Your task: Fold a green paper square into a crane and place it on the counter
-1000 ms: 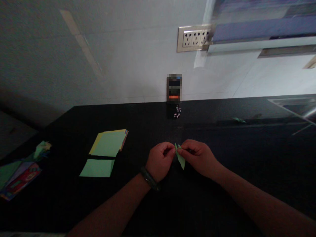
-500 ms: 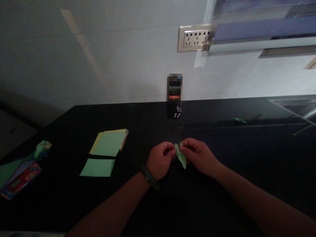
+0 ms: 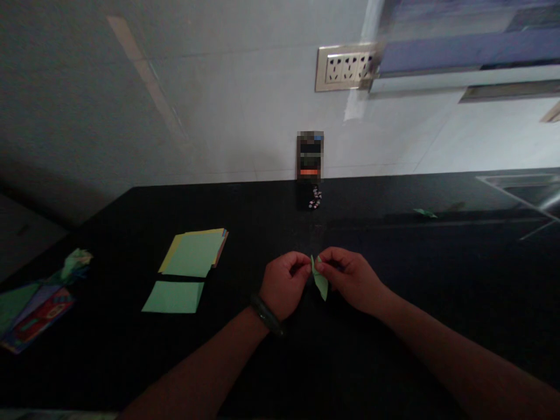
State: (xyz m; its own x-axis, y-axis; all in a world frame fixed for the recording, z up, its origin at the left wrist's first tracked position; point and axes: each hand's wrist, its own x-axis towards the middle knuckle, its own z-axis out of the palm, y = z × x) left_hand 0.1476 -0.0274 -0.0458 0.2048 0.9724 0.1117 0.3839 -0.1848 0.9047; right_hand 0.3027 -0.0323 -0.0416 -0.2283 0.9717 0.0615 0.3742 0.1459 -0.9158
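Observation:
A small piece of folded green paper [image 3: 321, 284] is held between my two hands, just above the black countertop [image 3: 280, 373]. My left hand [image 3: 285, 284] pinches its upper left edge with thumb and forefinger; a dark bangle circles that wrist. From the other side, my right hand [image 3: 353, 277] grips the paper near its top with thumb and bent fingers. The paper's lower tip hangs down in a narrow point. Left of my hands lie a green paper sheet [image 3: 174, 297] and, behind it, a stack of green and yellow paper [image 3: 195, 252].
A phone [image 3: 310, 156] leans on the wall, a beaded strap [image 3: 315, 198] below it. Colourful packets [image 3: 41, 315] and crumpled paper pieces [image 3: 75, 265] lie far left. A small green paper scrap [image 3: 424, 213] sits right, near a sink edge [image 3: 516, 195]. A socket panel [image 3: 347, 68] is on the wall.
My right hand has shifted slightly left, closer to my left hand. The folded paper looks narrower and its lower tip has swung a little left. Everything else stays put.

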